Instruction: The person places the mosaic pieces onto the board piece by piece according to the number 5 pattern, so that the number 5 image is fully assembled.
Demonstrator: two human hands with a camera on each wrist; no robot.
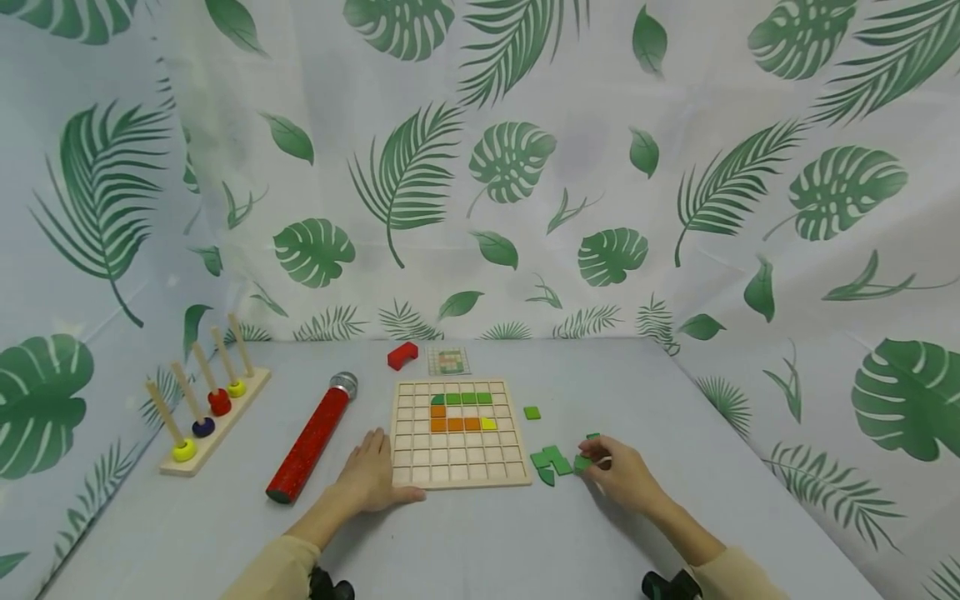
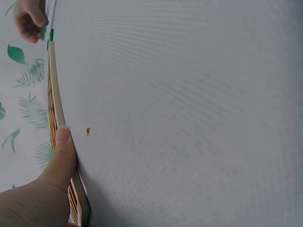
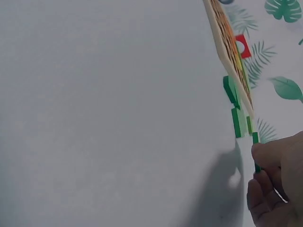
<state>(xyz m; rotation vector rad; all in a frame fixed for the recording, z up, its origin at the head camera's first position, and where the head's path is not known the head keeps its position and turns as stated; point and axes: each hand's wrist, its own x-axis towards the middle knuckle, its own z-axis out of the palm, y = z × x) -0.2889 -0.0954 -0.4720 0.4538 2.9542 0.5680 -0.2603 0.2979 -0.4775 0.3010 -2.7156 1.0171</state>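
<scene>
A wooden grid board (image 1: 461,467) lies in the middle of the table, with green, orange and yellow tiles set in its upper cells. My left hand (image 1: 367,473) rests at its lower left corner, fingers along the left side. In the left wrist view, the left thumb (image 2: 63,156) lies against the board's edge. To the right of the board, my right hand (image 1: 622,473) pinches a green tile (image 3: 256,150) between thumb and fingers. Several loose green tiles (image 1: 552,455) lie between the board and that hand. Another green tile (image 1: 532,412) sits farther back.
Behind the board are a red arch block (image 1: 402,356) and a small pattern card (image 1: 448,361). On the left lie a red tube with a silvery end (image 1: 315,437) and a wooden peg stand (image 1: 225,421) carrying coloured rings. A leaf-printed cloth (image 1: 510,275) hangs behind the table.
</scene>
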